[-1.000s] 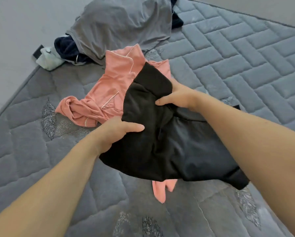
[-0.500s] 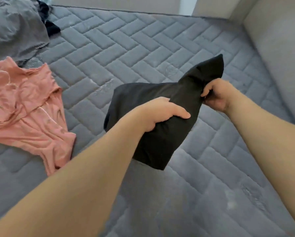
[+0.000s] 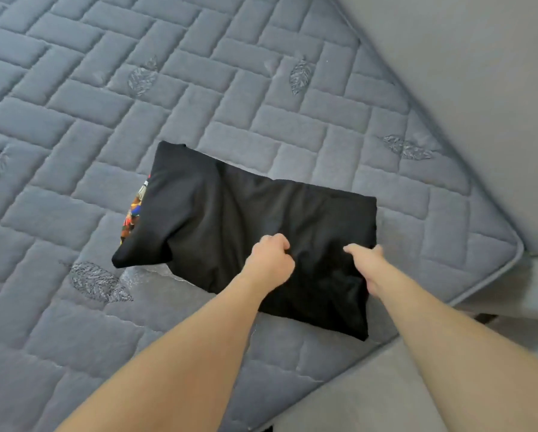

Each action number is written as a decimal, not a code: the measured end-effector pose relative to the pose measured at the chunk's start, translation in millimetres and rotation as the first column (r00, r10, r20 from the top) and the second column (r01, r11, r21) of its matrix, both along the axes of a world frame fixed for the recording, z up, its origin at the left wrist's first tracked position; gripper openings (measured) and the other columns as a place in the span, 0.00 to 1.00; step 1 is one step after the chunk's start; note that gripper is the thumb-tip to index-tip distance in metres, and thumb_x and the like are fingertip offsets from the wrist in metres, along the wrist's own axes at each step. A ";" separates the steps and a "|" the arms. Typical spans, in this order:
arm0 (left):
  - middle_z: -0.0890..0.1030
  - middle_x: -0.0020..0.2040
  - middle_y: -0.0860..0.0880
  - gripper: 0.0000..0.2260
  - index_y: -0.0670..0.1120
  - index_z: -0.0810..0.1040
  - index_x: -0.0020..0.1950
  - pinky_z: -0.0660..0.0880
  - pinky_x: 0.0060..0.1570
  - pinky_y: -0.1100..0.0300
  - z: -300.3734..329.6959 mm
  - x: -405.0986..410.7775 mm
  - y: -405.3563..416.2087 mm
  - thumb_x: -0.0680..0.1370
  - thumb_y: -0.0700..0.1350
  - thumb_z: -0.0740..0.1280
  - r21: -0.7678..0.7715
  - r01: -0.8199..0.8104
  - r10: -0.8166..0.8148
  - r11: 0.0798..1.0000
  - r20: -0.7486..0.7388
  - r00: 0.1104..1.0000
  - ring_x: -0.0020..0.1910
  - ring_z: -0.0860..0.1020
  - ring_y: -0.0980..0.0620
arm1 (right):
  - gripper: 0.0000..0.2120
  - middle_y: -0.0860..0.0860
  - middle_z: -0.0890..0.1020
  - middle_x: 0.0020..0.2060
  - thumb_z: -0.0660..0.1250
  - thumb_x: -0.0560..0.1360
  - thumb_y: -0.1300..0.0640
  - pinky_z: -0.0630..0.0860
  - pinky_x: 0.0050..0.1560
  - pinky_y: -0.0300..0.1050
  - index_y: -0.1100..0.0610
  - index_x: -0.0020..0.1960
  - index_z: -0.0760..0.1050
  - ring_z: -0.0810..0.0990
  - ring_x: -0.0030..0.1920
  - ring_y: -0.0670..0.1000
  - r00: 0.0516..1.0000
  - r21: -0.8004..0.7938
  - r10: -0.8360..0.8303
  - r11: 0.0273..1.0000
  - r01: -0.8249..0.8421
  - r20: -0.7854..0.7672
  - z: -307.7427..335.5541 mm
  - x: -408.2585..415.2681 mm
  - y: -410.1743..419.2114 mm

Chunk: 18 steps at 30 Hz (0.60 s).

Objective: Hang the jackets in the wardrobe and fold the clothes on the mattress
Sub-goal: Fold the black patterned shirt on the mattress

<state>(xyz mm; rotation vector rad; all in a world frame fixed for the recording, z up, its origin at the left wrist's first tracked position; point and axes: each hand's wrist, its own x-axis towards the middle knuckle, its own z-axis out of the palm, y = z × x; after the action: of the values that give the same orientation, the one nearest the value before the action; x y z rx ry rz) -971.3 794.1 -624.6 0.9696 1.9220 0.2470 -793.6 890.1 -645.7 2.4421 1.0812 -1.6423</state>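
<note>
Near the mattress (image 3: pixel 261 88) corner lies the folded black garment (image 3: pixel 245 219), my left hand (image 3: pixel 272 260) bunching its cloth and my right hand (image 3: pixel 365 263) pinching its edge; soft, light and limp, it is probably best gripped at the corners.

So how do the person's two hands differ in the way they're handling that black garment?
The left hand sits nearer the middle of the black garment, while the right hand is at its right edge. The left hand's fingers are curled into a fist bunching the cloth; the right hand's grip wraps the edge, thumb on top. Both hold the same folded garment, which lies on the grey mattress.
</note>
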 end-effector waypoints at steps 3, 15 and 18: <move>0.66 0.72 0.46 0.21 0.47 0.70 0.71 0.66 0.67 0.48 -16.0 -53.8 -18.3 0.78 0.42 0.62 0.142 -0.179 0.213 0.973 -0.274 0.938 0.69 0.65 0.41 | 0.44 0.54 0.45 0.79 0.64 0.75 0.46 0.57 0.73 0.64 0.50 0.80 0.38 0.53 0.76 0.62 0.917 0.019 0.331 0.939 -0.343 0.221 -4.3 -26.5 -25.5; 0.69 0.70 0.40 0.35 0.45 0.67 0.73 0.63 0.69 0.44 -65.5 -221.3 -81.9 0.76 0.69 0.60 -0.047 -0.661 0.623 0.749 -0.292 0.726 0.70 0.67 0.36 | 0.32 0.48 0.29 0.76 0.46 0.80 0.34 0.40 0.68 0.78 0.37 0.76 0.31 0.32 0.77 0.58 0.412 0.150 0.870 0.385 -0.911 0.270 -33.4 -202.6 -94.8; 0.78 0.58 0.38 0.23 0.43 0.70 0.57 0.70 0.52 0.48 -77.0 -217.7 -82.3 0.81 0.63 0.57 0.126 -0.424 0.440 0.897 -0.348 0.828 0.59 0.76 0.35 | 0.34 0.47 0.26 0.75 0.41 0.76 0.28 0.34 0.65 0.80 0.35 0.74 0.27 0.27 0.75 0.57 0.441 0.118 0.853 0.425 -0.898 0.280 -64.5 -235.4 -111.8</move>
<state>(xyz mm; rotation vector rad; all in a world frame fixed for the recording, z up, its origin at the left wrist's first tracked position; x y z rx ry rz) -1189.0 711.8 -701.6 0.6195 2.4908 0.3911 -1029.0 778.3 -710.2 1.4491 2.1179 -0.9065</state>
